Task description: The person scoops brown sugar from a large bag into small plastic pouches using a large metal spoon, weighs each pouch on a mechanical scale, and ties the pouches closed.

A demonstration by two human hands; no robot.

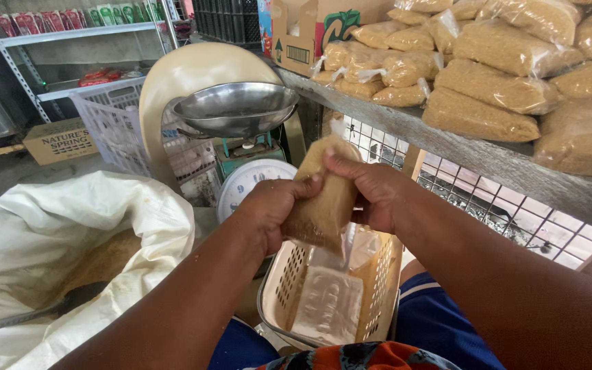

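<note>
Both hands pinch a clear bag of brown grain [323,199] just in front of the weighing scale [241,137], the left hand [272,209] clamped around its middle and the right hand [371,195] gripping its upper edge, above a perforated plastic basket [378,288].
</note>
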